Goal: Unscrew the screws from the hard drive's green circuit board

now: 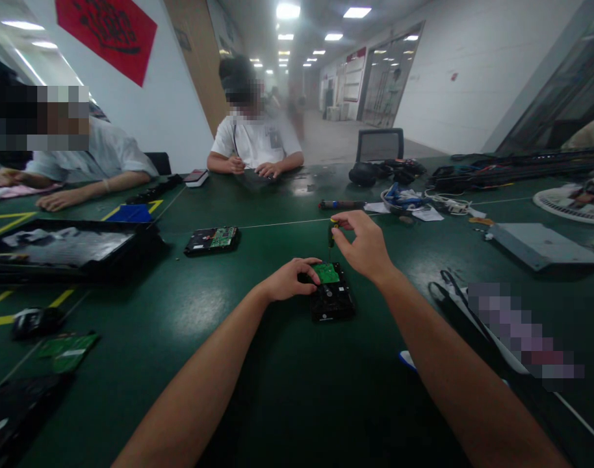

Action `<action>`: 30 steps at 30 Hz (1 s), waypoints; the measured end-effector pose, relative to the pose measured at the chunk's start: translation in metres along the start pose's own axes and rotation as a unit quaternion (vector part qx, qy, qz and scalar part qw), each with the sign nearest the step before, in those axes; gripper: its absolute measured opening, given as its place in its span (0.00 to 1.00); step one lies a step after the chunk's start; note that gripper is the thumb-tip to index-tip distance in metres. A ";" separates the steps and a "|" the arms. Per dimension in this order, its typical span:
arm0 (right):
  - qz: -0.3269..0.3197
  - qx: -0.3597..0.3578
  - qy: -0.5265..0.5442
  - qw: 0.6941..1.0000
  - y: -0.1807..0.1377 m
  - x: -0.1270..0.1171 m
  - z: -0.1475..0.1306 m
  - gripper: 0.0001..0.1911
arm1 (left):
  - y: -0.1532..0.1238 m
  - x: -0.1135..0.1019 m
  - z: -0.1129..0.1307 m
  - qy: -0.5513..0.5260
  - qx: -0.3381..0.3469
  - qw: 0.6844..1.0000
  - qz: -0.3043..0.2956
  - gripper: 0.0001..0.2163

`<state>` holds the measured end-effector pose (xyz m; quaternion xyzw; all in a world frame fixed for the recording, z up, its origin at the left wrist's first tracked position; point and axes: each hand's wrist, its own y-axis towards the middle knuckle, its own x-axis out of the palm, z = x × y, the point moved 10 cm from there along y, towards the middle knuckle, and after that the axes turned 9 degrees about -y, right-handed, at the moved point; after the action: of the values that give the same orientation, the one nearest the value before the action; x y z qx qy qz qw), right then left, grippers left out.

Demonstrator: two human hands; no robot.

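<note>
A black hard drive [333,305] lies on the green tabletop in front of me, its green circuit board [327,273] facing up. My left hand [293,279] grips the drive's left side, fingers curled over the edge of the board and the thumb lower down. In my right hand [359,240] is a small screwdriver [331,235] with a dark and yellow handle, pinched between thumb and fingers. It stands nearly upright, its shaft pointing down at the far edge of the board. Whether the tip sits in a screw is too small to tell.
Another hard drive [212,240] lies to the left, near a black tray [73,260]. On the right are a grey metal box [545,247], a lanyard [453,292] and a bowl of cables [399,198]. Two people sit across the table, one person [258,143] straight ahead.
</note>
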<state>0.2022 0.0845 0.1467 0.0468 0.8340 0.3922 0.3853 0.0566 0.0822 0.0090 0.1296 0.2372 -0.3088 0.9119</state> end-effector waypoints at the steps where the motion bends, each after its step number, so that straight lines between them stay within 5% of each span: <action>1: 0.000 0.008 0.004 1.000 0.000 0.000 0.002 0.09 | 0.000 0.000 0.000 -0.001 -0.001 1.000 0.000 0.09; 30: 0.010 0.040 0.012 0.999 -0.001 0.001 0.006 0.12 | 0.000 0.000 0.001 0.004 0.010 1.000 -0.006 0.09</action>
<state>0.2060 0.0881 0.1435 0.0657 0.8528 0.3632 0.3695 0.0572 0.0818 0.0100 0.1385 0.2387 -0.3165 0.9076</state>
